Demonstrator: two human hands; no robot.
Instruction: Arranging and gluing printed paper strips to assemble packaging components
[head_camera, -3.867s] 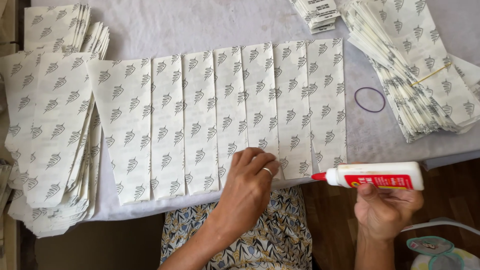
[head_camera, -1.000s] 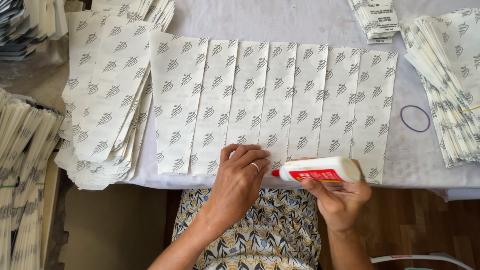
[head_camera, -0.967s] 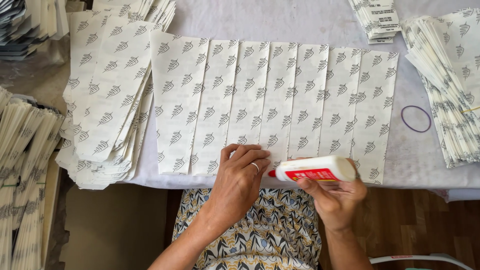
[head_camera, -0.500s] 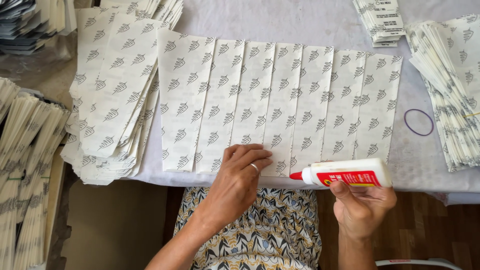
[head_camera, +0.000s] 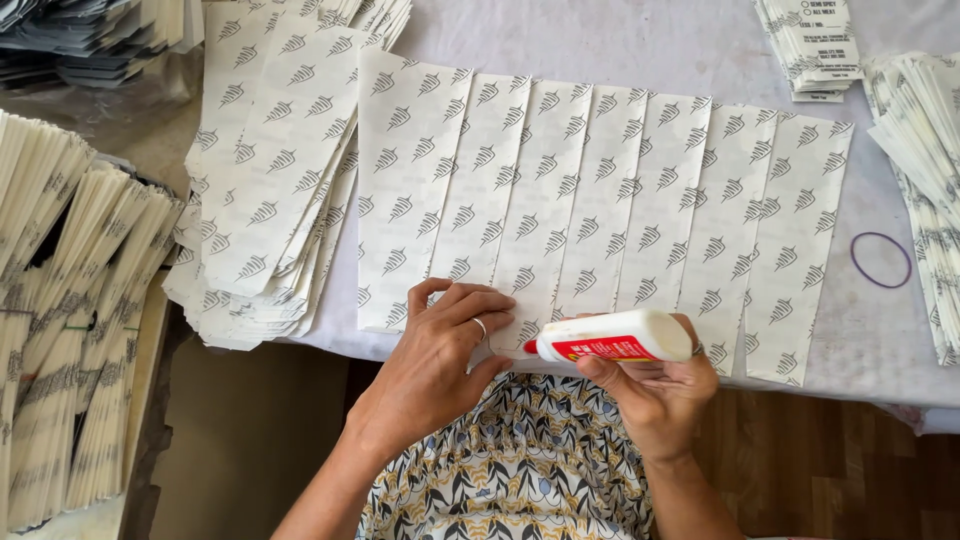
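While my left hand (head_camera: 440, 350) lies flat with fingers spread on the lower ends of the overlapped paper sheets (head_camera: 600, 210), pinning them near the front edge of the desk (head_camera: 640, 45), my right hand (head_camera: 650, 385) has its grip closed round a white glue bottle (head_camera: 615, 340) with a red label. I see the bottle lying almost level, its red tip pointing left and meeting the bottom margin of a sheet just beside my left fingertips. The sheets are white with a repeating grey leaf-like print, fanned in a row across the middle of the desk, each one covering part of its neighbour. Towards the left edge sits a loose pile of the same printed sheets (head_camera: 270, 190), partly overhanging the front edge. Off the desk to the left stand bundles of folded bags (head_camera: 70, 310). Near the right edge lies a purple rubber band (head_camera: 881, 260), with another stack of printed paper (head_camera: 925, 140) beside it, and a small stack of printed slips (head_camera: 815, 45) rests near the far edge.
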